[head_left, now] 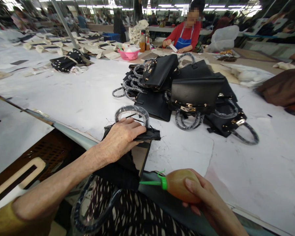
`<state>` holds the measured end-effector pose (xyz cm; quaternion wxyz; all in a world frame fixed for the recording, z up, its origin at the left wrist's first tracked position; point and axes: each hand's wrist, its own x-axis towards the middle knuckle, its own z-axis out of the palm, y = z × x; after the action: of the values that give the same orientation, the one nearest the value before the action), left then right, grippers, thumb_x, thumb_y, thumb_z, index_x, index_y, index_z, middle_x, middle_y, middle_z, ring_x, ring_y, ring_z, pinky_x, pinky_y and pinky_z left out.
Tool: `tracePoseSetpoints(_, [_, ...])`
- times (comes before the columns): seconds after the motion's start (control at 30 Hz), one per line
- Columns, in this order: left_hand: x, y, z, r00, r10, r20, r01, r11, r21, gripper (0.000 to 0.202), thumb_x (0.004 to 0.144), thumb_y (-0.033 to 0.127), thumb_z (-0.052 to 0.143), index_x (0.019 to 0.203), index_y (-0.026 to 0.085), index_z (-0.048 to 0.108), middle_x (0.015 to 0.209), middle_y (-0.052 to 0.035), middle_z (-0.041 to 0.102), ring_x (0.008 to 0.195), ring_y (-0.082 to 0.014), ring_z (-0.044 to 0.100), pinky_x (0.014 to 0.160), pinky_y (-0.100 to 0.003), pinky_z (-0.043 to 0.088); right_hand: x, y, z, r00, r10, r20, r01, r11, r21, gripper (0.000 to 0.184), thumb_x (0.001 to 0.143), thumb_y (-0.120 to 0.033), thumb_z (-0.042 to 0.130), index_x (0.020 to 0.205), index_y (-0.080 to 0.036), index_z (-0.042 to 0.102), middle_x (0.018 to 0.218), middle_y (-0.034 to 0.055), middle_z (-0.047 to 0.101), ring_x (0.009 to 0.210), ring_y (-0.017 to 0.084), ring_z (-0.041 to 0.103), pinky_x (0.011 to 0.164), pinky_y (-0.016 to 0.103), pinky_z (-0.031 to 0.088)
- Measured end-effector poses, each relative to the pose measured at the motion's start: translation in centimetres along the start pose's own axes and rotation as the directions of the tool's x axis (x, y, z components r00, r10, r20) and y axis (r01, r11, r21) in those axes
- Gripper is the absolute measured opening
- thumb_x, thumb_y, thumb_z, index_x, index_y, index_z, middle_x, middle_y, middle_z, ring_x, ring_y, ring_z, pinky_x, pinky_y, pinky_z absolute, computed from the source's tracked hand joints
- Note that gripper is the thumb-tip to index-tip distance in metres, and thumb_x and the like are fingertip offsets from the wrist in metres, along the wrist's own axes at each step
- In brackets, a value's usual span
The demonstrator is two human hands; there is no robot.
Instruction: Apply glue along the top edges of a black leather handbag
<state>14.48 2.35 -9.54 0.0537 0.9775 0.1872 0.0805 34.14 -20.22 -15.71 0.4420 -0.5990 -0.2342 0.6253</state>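
Observation:
My left hand (121, 137) lies on top of an open black handbag (127, 164) at the table's near edge, fingers closed over its upper rim. The bag's plastic-wrapped handle (132, 111) stands just beyond my fingers, and a second wrapped handle (93, 209) hangs over my lap. My right hand (206, 203) grips a tan squeeze bottle (178, 185) with a green nozzle (149, 182) that points left toward the bag's open side.
A pile of finished black handbags (186, 91) with gold clasps and wrapped handles lies mid-table on white paper (71, 95). Across the table a person in red with a blue apron (185, 36) works. A pink bowl (129, 54), bottles and cut fabric pieces lie farther back.

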Motion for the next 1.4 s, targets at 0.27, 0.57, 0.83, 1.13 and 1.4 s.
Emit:
tracePoseSetpoints(0.27, [0.1, 0.0, 0.1, 1.000, -0.012, 0.000, 0.012, 1.000, 0.003, 0.016, 0.085, 0.024, 0.063, 0.098, 0.017, 0.058, 0.093, -0.0041, 0.061, 0.089, -0.0218, 0.052, 0.078, -0.032, 0.042, -0.6, 0.1, 0.5, 0.999, 0.036, -0.002, -0.036, 0.999, -0.003, 0.047, 0.080, -0.057, 0.061, 0.101, -0.015, 0.053, 0.079, 0.0080, 0.063, 0.057, 0.017, 0.059, 0.036, 0.015, 0.029])
tracePoseSetpoints(0.57, [0.1, 0.0, 0.0, 1.000, -0.008, 0.002, 0.008, 1.000, 0.002, 0.013, 0.087, 0.026, 0.060, 0.097, 0.017, 0.057, 0.092, -0.0035, 0.061, 0.087, -0.0211, 0.051, 0.076, -0.032, 0.041, -1.6, -0.8, 0.4, 0.989, -0.104, -0.100, 0.070, 0.951, -0.303, 0.051, 0.074, -0.055, 0.067, 0.107, -0.021, 0.049, 0.077, 0.0017, 0.064, 0.062, 0.020, 0.058, 0.048, 0.023, 0.044])
tracePoseSetpoints(0.83, [0.0, 0.2, -0.3, 1.000, -0.011, 0.018, 0.011, 1.000, -0.005, 0.009, 0.089, 0.026, 0.058, 0.094, 0.018, 0.056, 0.091, -0.0038, 0.060, 0.087, -0.0205, 0.051, 0.076, -0.032, 0.041, -0.5, -1.7, 0.6, 0.923, -0.277, -0.268, 0.116, 0.863, -0.492, 0.053, 0.070, -0.052, 0.072, 0.109, -0.023, 0.053, 0.094, 0.0037, 0.066, 0.088, 0.029, 0.059, 0.066, 0.030, 0.047])
tracePoseSetpoints(1.13, [0.4, 0.0, -0.3, 1.000, -0.012, 0.022, 0.012, 1.000, -0.008, 0.011, 0.086, 0.024, 0.062, 0.094, 0.018, 0.056, 0.093, -0.0029, 0.061, 0.088, -0.0210, 0.051, 0.077, -0.032, 0.041, 1.3, -2.4, 0.8, 0.870, -0.412, -0.269, 0.143, 0.734, -0.663, 0.059, 0.072, -0.058, 0.068, 0.114, -0.021, 0.051, 0.102, 0.0072, 0.062, 0.085, 0.027, 0.058, 0.073, 0.034, 0.046])
tracePoseSetpoints(1.4, [1.2, -0.4, -0.9, 0.999, -0.023, 0.036, 0.023, 1.000, 0.008, 0.012, 0.083, 0.024, 0.065, 0.089, 0.018, 0.056, 0.091, -0.0031, 0.062, 0.088, -0.0215, 0.053, 0.078, -0.032, 0.042, 3.5, -1.5, 0.3, 0.764, -0.640, -0.082, 0.348, 0.516, -0.783, 0.045, 0.083, -0.044, 0.067, 0.118, -0.024, 0.046, 0.113, 0.0082, 0.058, 0.098, 0.028, 0.057, 0.079, 0.034, 0.046])
